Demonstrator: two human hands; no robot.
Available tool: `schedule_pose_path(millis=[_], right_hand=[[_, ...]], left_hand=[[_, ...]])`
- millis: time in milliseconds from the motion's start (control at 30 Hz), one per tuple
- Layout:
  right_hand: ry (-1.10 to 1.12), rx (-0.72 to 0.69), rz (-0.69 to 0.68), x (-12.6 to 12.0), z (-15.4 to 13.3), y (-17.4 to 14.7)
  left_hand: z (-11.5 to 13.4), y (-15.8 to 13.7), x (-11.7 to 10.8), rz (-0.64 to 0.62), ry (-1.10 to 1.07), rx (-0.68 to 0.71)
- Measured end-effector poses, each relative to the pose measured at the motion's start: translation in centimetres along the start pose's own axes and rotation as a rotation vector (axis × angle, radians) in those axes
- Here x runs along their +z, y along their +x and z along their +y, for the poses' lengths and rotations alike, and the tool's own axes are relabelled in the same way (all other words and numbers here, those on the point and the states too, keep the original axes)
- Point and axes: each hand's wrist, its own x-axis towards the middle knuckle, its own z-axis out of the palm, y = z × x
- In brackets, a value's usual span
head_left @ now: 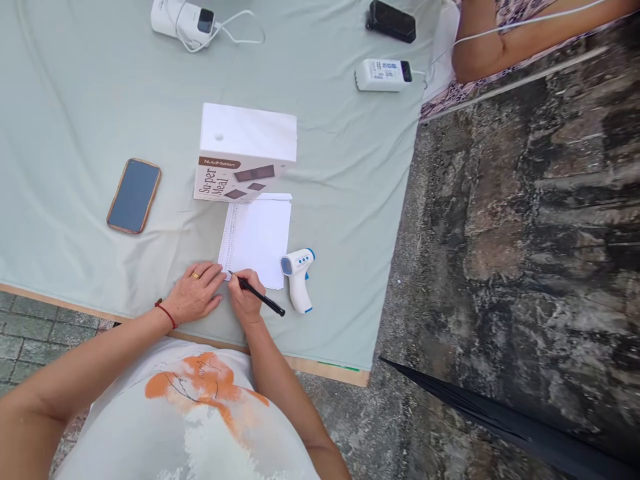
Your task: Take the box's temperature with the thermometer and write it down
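Note:
A black pen (261,295) is gripped in my right hand (245,298), its tip at the lower left edge of a white sheet of paper (263,240). Rows of small marks run down the sheet's left side. My left hand (199,291) lies flat with fingers stretched out, the fingertips touching the paper's lower left corner. A white and blue infrared thermometer (300,280) rests just right of the sheet. Behind the paper stands a white box (245,150) labelled "Super Meal", touching or covering the sheet's top edge.
A smartphone (134,196) lies to the left on the pale green tablecloth (345,220). White devices with cables (184,21) and a black device (391,21) sit farther back. Another person's arm (480,40) shows at the upper right, beside a stone wall (510,220).

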Motion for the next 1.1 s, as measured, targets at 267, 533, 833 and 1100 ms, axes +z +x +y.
schedule_pose_path(millis=[267,533,833,1100], right_hand=[[-0.011,0.038,-0.016,0.19,0.22,0.03],[-0.015,0.012,-0.019,0.12,0.09,0.1],[0.019,-0.016,0.041,-0.02,0.02,0.0],[-0.007,0.041,0.033,0.1,0.09,-0.02]], left_hand=[[0.01,-0.06,0.05,-0.019,-0.008,-0.007],[0.0,0.02,0.09,0.033,0.015,0.012],[-0.01,0.04,0.0,0.02,0.017,0.011],[-0.04,0.0,0.06,0.006,0.024,0.007]])
